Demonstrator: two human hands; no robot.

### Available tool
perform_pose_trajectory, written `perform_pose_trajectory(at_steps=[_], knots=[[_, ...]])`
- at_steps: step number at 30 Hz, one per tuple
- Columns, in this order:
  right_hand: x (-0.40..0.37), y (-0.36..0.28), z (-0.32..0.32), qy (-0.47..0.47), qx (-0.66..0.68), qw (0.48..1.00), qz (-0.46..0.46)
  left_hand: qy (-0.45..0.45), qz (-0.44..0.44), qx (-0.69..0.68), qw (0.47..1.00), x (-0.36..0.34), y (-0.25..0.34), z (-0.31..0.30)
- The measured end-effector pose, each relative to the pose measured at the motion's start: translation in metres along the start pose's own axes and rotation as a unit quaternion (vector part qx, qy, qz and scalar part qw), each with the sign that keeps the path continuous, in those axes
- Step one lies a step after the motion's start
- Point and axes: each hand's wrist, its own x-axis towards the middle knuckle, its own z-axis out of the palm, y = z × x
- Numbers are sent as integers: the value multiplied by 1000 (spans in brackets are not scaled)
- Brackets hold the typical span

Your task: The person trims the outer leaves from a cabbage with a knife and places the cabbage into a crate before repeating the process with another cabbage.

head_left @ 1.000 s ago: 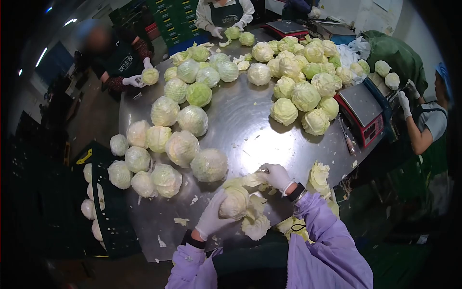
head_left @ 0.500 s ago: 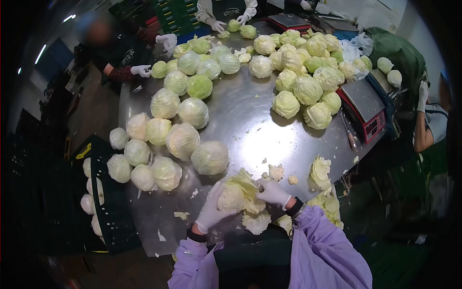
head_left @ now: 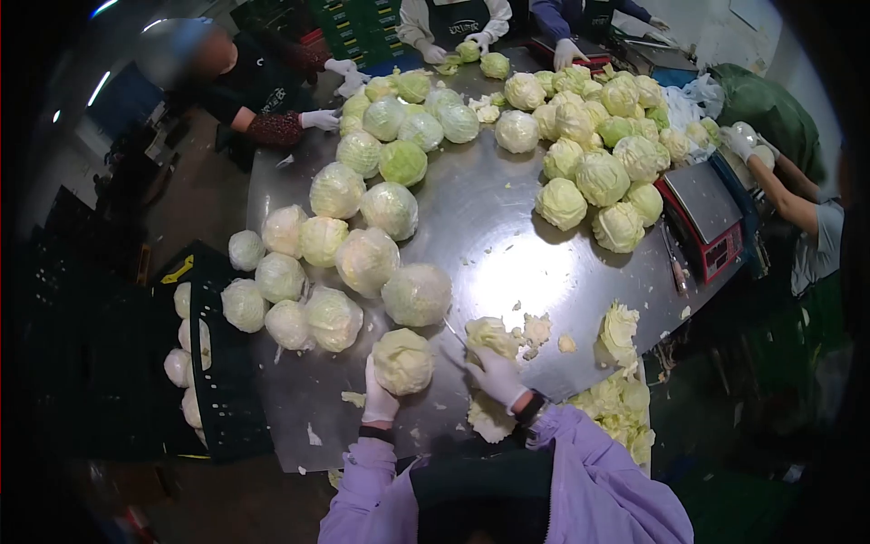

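Observation:
My left hand (head_left: 380, 395) is wrapped round the lower left side of a pale trimmed cabbage (head_left: 404, 362), just above the metal table. My right hand (head_left: 497, 374) is closed on a knife (head_left: 456, 334); its thin blade points up and left, and the handle is hidden in the fingers. Just beyond that hand lies a loose cabbage leaf (head_left: 492, 335) on the table. Another pale leaf (head_left: 490, 419) is partly covered by my right wrist. Small cabbage scraps (head_left: 536, 330) lie to the right of the knife.
Film-wrapped cabbages (head_left: 417, 295) line the left of the metal table (head_left: 462, 213). Unwrapped cabbages (head_left: 602, 178) are piled at the back right, near a red scale (head_left: 720, 249) and another knife (head_left: 676, 270). A dark crate (head_left: 213, 381) stands left. Co-workers handle cabbages around the table.
My left hand has moved left with the cabbage, away from my right hand. The outer leaves have come off and lie on the table. A co-worker on the right now grasps a cabbage.

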Motion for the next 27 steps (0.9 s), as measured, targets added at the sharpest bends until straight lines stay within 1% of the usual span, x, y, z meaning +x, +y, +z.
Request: perform_pose_trajectory(at_steps=[1, 2, 3, 4, 6, 7, 8, 9, 10, 11, 12, 13, 14, 15, 16, 17, 18, 20, 21, 22, 23, 24, 25, 26, 27], knots=[[-10, 13, -8, -5, -58, 998, -30, -14, -13, -117, 993, -9, 0, 4], [-23, 27, -21, -12, -115, 992, -58, -25, -27, -233, 972, -16, 0, 3], [-38, 36, -34, -3, -100, 995, -3, -25, -37, -276, 960, -20, -3, -3], [-53, 43, -52, 5, -88, 995, 54, -19, -35, -278, 960, -26, -1, 0], [-77, 58, -102, -21, -103, 994, 37, -56, -73, -234, 968, -32, 7, 19], [-89, 75, -130, -108, -196, 974, 24, -58, -74, -237, 967, -28, 7, 24], [-100, 82, -150, -191, -284, 940, 13, -37, -91, -223, 970, -23, 6, 30], [-104, 64, -162, -187, -287, 939, 20, -18, -109, -207, 972, -19, 4, 36], [-102, 36, -176, -192, -198, 959, 60, -26, -116, -208, 971, -16, 2, 43], [-98, 12, -183, -193, -108, 970, 99, -25, -115, -143, 983, -13, -2, 51], [-92, -9, -177, -137, -9, 984, 114, -26, -115, -79, 990, -12, -8, 58], [-84, -31, -164, -77, 89, 985, 124, -43, -121, -51, 990, -6, -16, 58], [-75, -50, -150, -28, 46, 997, 49, -54, -127, -52, 989, -3, -21, 65], [-67, -66, -136, 21, 3, 999, -29, -82, -136, 6, 987, -2, -22, 72], [-58, -66, -118, 76, -49, 989, -119, -106, -143, 68, 982, -3, -20, 80], [-53, -74, -112, 31, -46, 996, -72, -166, -111, 129, 971, -6, -9, 97], [-52, -70, -108, 38, -41, 996, -68, -170, -115, 136, 969, -8, -8, 101], [-43, -53, -97, 47, -76, 989, -120, -111, -85, 211, 967, -16, -11, 103], [-35, -54, -100, 56, -52, 987, -140, -88, -46, 219, 971, -18, -11, 106], [-33, -57, -105, 56, -51, 987, -139, -88, -47, 221, 970, -19, -8, 107], [-32, -61, -114, -77, 101, 992, -11, -97, 67, 421, 899, -20, -4, 110], [-30, -66, -121, -207, 246, 940, 116, -100, 179, 595, 777, -21, 1, 114], [-32, -52, -118, -285, 379, 874, 108, -100, 181, 594, 777, -16, -5, 110], [-39, -49, -128, -285, 376, 875, 106, -95, 86, 466, 875, -8, -15, 100], [-47, -53, -143, -268, 480, 830, 92, -87, -12, 321, 943, -3, -20, 95]])
